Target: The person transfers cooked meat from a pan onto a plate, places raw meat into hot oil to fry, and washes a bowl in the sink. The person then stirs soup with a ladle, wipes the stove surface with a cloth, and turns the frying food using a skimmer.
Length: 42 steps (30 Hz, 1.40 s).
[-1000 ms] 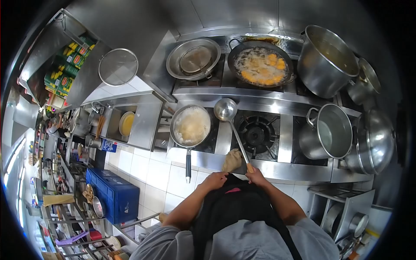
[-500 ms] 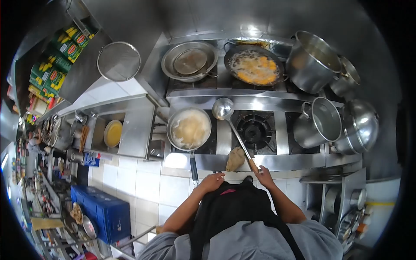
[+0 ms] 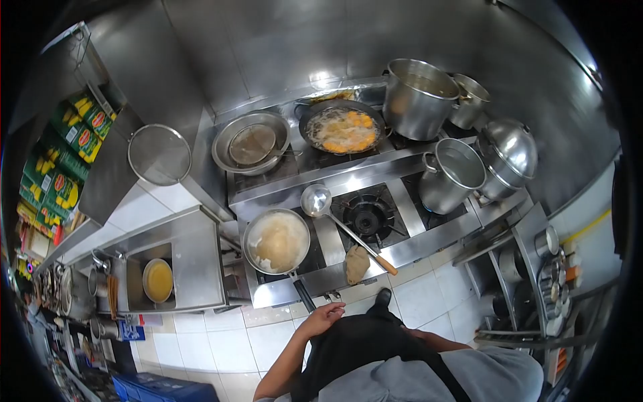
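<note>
My left hand is in front of my apron, near the black handle of a frying pan but apart from it. Its fingers are loosely extended with nothing in them. My right forearm shows beside the apron, which hides most of that hand. Pale, foamy food cooks in the pan on the front left burner. A steel ladle with a wooden handle lies across the stove, untouched. Beside its handle sits a crumpled brown cloth at the stove's front edge.
Orange pieces fry in bubbling oil in a wok behind. Tall pots stand at right, and a stockpot at the back. Left are a strainer and a sink holding a bowl of yellow liquid. Shelves stand right.
My right hand has let go of the ladle's handle and drawn back beside the apron. The ladle stays on the stove. My view has turned and shifted; my left hand remains near the pan handle.
</note>
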### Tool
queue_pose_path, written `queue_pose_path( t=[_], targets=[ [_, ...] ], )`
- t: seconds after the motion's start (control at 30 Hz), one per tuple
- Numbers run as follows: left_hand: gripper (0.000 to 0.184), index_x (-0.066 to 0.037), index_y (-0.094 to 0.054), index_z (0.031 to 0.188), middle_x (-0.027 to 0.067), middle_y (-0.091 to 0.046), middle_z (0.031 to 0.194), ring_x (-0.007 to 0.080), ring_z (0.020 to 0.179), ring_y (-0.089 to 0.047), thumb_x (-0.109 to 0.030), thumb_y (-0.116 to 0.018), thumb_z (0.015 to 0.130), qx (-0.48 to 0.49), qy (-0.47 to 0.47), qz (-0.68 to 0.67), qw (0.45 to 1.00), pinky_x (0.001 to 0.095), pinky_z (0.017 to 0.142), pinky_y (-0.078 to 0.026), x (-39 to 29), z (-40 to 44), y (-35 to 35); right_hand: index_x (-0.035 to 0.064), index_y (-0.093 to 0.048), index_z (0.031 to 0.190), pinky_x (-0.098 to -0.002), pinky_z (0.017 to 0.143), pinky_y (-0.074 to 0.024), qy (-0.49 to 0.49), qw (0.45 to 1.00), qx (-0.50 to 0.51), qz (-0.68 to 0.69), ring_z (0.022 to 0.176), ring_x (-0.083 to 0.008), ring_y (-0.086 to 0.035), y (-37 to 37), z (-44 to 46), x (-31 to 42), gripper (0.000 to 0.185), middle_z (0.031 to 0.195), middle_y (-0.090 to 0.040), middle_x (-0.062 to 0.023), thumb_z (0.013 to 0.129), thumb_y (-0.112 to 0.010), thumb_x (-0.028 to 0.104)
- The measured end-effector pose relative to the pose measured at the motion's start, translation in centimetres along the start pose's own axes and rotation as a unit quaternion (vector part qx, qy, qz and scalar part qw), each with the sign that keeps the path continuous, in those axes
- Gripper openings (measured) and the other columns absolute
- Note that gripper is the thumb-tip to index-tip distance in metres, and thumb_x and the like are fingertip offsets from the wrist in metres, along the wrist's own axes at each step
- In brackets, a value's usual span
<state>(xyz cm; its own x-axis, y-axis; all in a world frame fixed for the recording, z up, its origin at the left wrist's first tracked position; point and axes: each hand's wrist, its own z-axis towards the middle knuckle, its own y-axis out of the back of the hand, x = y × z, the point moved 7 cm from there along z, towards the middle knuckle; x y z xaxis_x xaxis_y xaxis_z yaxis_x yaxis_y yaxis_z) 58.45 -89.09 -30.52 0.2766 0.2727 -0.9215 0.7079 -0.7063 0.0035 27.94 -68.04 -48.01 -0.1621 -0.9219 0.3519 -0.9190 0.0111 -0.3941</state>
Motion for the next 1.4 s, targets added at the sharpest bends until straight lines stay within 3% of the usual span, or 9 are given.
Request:
queue_pose_path(
  t=[0.07, 0.17, 0.23, 0.43, 0.53, 0.7, 0.83, 1.23, 1.4],
  targets=[
    [0.038, -0.004, -0.053, 0.127, 0.0079, -0.065, 0.109, 0.0152, 0.100, -0.060, -0.025, -0.054, 0.095, -0.004, 0.018, -0.034, 0.999, 0.0278, 0.087, -0.047, -0.9, 0.5, 0.0, 0.0069, -0.062, 0.117, -0.0353, 0.090, -0.0472, 0.001, 0.979, -0.078, -0.190, 0.098, -0.0196, -0.062, 5.1, 2.8, -1.2, 0.057, 0.111, -0.065, -0.0095, 0.094, -0.042, 0.055],
    [0.039, -0.006, -0.053, 0.127, 0.0070, -0.064, 0.110, 0.0147, 0.097, -0.060, -0.028, -0.053, 0.095, 0.009, 0.039, -0.034, 0.999, 0.0284, 0.083, -0.047, -1.5, 2.3, -0.2, 0.0053, -0.070, 0.096, -0.0364, 0.077, -0.0500, 0.081, 0.778, -0.193, -0.592, 0.083, -0.0229, -0.065, 7.0, 1.9, 3.0, 0.033, 0.095, -0.070, -0.0096, 0.087, -0.059, 0.035],
    [0.039, -0.007, -0.052, 0.127, 0.0063, -0.064, 0.112, 0.0139, 0.097, -0.059, -0.030, -0.052, 0.095, 0.023, 0.030, -0.011, 0.999, 0.0284, 0.080, -0.048, -2.4, 3.8, -0.4, 0.0087, -0.071, 0.085, -0.0380, 0.074, -0.0501, 0.140, 0.849, -0.302, -0.410, 0.081, -0.0280, -0.065, 7.8, 0.2, 5.1, 0.029, 0.085, -0.069, -0.0105, 0.079, -0.066, 0.037],
    [0.036, -0.009, -0.053, 0.127, 0.0043, -0.063, 0.111, 0.0130, 0.095, -0.061, -0.026, -0.053, 0.096, 0.029, 0.012, -0.127, 0.991, 0.0285, 0.080, -0.050, -7.4, 9.9, 0.1, 0.0040, -0.066, 0.068, -0.0394, 0.069, -0.0510, 0.137, 0.734, -0.426, -0.510, 0.073, -0.0302, -0.063, 10.0, -3.7, 9.6, 0.041, 0.072, -0.065, -0.0146, 0.073, -0.069, 0.045],
    [0.032, -0.006, -0.056, 0.119, 0.0048, -0.064, 0.099, 0.0132, 0.082, -0.061, -0.026, -0.056, 0.094, -0.082, -0.065, -0.220, 0.970, 0.0279, 0.069, -0.050, -15.2, 14.7, 4.8, 0.0040, -0.063, 0.069, -0.0403, 0.064, -0.0495, 0.115, 0.874, -0.388, -0.268, 0.067, -0.0242, -0.059, 13.2, -4.5, 6.9, 0.032, 0.069, -0.060, -0.0106, 0.077, -0.067, 0.034],
    [0.036, -0.003, -0.052, 0.116, 0.0111, -0.064, 0.100, 0.0239, 0.089, -0.063, -0.031, -0.050, 0.094, -0.317, -0.090, -0.536, 0.777, 0.0453, 0.078, -0.054, -23.2, 23.9, 19.5, 0.0071, -0.058, 0.095, -0.0454, 0.073, -0.0503, -0.005, 0.951, -0.307, 0.026, 0.080, -0.0253, -0.059, 18.6, -5.5, 0.5, 0.018, 0.090, -0.059, -0.0076, 0.084, -0.062, 0.021],
    [0.022, -0.001, -0.052, 0.102, 0.0101, -0.059, 0.075, 0.0192, 0.062, -0.059, -0.020, -0.043, 0.095, -0.299, -0.225, -0.692, 0.617, 0.0300, 0.054, -0.055, -24.2, 30.3, 30.5, 0.0060, -0.057, 0.105, -0.0474, 0.073, -0.0515, 0.002, 0.944, -0.305, 0.125, 0.088, -0.0293, -0.059, 23.4, -7.2, -2.0, 0.022, 0.103, -0.058, -0.0107, 0.090, -0.053, 0.021],
    [0.008, -0.010, -0.049, 0.095, -0.0046, -0.034, 0.056, 0.0065, 0.042, -0.032, -0.011, -0.042, 0.093, -0.388, -0.175, -0.515, 0.744, 0.0222, 0.037, -0.028, -28.2, 31.2, 14.6, 0.0073, -0.054, 0.102, -0.0473, 0.071, -0.0516, -0.009, 0.910, -0.358, 0.211, 0.086, -0.0286, -0.058, 32.8, -9.7, -3.2, 0.020, 0.097, -0.057, -0.0097, 0.087, -0.056, 0.021],
    [0.007, -0.011, -0.047, 0.097, -0.0046, -0.031, 0.054, 0.0076, 0.041, -0.028, -0.011, -0.044, 0.092, -0.276, -0.108, -0.469, 0.832, 0.0241, 0.036, -0.023, -27.8, 36.8, 14.3, 0.0093, -0.055, 0.099, -0.0428, 0.071, -0.0509, 0.074, 0.903, -0.368, 0.208, 0.084, -0.0251, -0.057, 34.3, -10.4, 3.3, 0.017, 0.093, -0.057, -0.0078, 0.087, -0.053, 0.021]
  ],
)
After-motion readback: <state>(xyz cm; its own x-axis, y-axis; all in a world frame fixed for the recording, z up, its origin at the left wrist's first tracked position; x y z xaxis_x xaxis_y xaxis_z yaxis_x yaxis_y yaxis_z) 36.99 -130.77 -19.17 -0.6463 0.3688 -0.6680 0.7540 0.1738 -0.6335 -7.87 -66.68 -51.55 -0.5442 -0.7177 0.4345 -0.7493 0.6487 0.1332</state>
